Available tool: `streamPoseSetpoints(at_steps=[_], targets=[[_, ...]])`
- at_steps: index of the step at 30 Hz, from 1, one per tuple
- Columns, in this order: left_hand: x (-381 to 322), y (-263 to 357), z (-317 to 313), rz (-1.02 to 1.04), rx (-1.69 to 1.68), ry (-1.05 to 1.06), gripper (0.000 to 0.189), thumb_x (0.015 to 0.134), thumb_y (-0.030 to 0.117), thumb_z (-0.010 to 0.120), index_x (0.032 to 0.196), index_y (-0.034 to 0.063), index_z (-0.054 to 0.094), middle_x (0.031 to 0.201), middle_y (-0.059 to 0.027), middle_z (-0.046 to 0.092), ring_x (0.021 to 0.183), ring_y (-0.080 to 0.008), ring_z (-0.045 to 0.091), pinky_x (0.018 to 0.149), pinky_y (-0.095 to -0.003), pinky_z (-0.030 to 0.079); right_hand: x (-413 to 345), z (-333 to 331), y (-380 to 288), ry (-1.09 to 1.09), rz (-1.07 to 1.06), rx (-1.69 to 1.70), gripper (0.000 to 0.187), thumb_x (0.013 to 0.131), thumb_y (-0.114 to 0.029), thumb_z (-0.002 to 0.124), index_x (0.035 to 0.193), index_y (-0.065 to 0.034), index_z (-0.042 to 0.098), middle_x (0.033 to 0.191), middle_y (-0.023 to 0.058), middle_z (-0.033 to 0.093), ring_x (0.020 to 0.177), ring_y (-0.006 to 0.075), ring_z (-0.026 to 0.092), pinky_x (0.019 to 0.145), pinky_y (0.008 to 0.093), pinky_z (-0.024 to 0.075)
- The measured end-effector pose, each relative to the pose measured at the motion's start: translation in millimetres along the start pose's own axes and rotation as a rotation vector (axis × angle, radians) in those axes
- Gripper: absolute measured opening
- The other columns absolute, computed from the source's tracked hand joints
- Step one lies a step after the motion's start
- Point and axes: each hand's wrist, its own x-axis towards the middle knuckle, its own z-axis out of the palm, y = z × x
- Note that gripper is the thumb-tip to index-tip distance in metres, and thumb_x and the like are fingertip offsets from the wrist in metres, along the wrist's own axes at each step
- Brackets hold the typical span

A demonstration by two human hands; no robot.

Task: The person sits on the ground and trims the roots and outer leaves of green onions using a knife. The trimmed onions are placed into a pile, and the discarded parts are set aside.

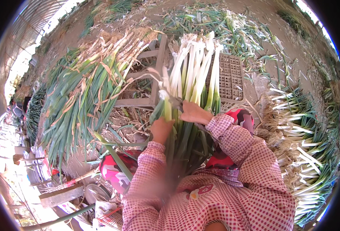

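Before me, in the middle of the head view, my left hand [161, 130] grips the green part of a Welsh onion stalk [167, 107], whose outer skin hangs peeled near its white end. Just to the right, my right hand [195, 112] is closed on a small dark tool [176, 103], which touches that stalk; its exact kind is unclear. Several peeled Welsh onions [197, 66] lie side by side beyond my hands, white ends away from me and leaves toward my lap. Left of them lies a heap of unpeeled Welsh onions [86, 83] with roots and dry leaves.
A brown plastic crate [230, 79] lies under the peeled stalks, and a wooden frame [158, 69] supports the unpeeled heap. Rooted onions [300, 127] line the ground at right. Leaf scraps [233, 26] litter the far ground. A wooden board [61, 196] is at lower left.
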Motion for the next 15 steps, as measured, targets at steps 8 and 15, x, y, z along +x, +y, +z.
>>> streamPoseSetpoints(at_steps=[8,15], targets=[[17,-4,-57,0.104,-0.412,-0.097,0.036,0.078,0.032,0.068,0.089,-0.0024,0.068,0.076,-0.0157,0.067,0.07,-0.0264,0.063,0.063,-0.0383,0.047,-14,-9,13,0.035,-0.169,0.09,0.041,0.08,-0.013,0.058,0.109,0.0105,0.041,0.072,0.0157,0.057,0.058,0.0238,0.058,0.05,0.0337,0.05],[15,55,-119,0.272,-0.763,-0.094,0.023,0.084,0.023,0.064,0.082,0.0003,0.065,0.067,0.005,0.054,0.058,-0.0045,0.044,0.053,-0.0227,0.035,-63,-68,2,0.121,-0.185,0.221,0.042,0.083,-0.023,0.063,0.102,0.0055,0.04,0.065,0.0081,0.049,0.054,0.0189,0.053,0.048,0.033,0.045]])
